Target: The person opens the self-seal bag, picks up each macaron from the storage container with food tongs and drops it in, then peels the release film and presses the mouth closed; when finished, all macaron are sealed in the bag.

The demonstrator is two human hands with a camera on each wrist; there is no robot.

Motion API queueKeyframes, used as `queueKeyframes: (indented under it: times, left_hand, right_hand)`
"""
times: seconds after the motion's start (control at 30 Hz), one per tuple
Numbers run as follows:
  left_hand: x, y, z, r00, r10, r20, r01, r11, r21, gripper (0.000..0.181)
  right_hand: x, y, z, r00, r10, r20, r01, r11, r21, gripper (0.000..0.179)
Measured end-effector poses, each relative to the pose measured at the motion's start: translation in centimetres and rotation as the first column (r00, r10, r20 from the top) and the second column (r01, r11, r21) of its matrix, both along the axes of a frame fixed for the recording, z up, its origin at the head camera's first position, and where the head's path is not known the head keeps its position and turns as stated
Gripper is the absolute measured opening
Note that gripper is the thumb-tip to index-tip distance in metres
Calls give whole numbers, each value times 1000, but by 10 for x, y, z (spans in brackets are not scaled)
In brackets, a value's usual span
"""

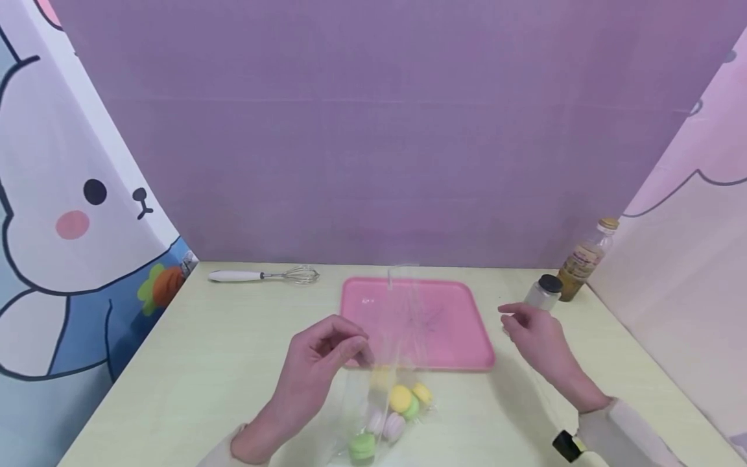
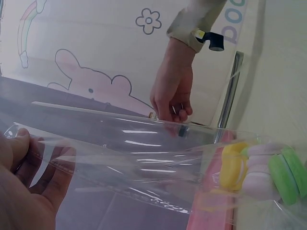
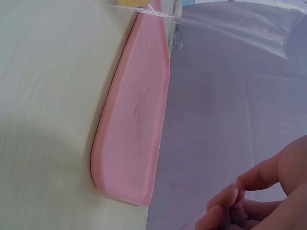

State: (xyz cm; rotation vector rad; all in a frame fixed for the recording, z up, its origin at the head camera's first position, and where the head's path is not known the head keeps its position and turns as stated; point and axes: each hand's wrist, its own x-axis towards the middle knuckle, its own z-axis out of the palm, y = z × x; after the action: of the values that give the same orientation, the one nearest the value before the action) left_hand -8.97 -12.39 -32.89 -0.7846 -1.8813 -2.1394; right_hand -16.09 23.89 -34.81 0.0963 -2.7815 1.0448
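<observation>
My left hand (image 1: 318, 373) pinches the edge of a clear plastic bag (image 2: 158, 165) between thumb and fingers, near its mouth. The bag stands upright over the table, its bottom filled with macarons: yellow ones (image 1: 401, 398), green ones (image 1: 363, 446) and lilac ones (image 1: 393, 427). In the left wrist view, the mouth gapes apart beside my left fingers. My right hand (image 1: 539, 344) hovers to the right of the pink tray, apart from the bag, with its fingers loosely bent and nothing visible in them. It partly covers a small black-lidded jar (image 1: 544, 293) in the head view.
Behind the bag lies a pink tray (image 1: 461, 324) with dark marks on its surface. A whisk (image 1: 262, 275) with a white handle rests at the back left. At the back right stands a corked glass bottle (image 1: 583, 263) of brown contents. A purple wall (image 1: 373, 162) closes off the back.
</observation>
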Motion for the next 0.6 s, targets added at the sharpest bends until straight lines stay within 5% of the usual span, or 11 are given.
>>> queueKeyframes:
  times: [0.3,0.47,0.6]
  left_hand:
    - [1,3,0,1000,-15,-5,15,1000,3,4]
    - [1,3,2,1000,-10,1,10,1000,1,4]
    - [2,2,3,1000,-9,0,9,1000,8,4]
  right_hand:
    - [-6,14,-27,966,-16,257,55,988,-143,26]
    - [-8,20,-39,961,21,275,73,942,-327,27]
    - [-10,20,-39,967,4,255,87,935,-345,32]
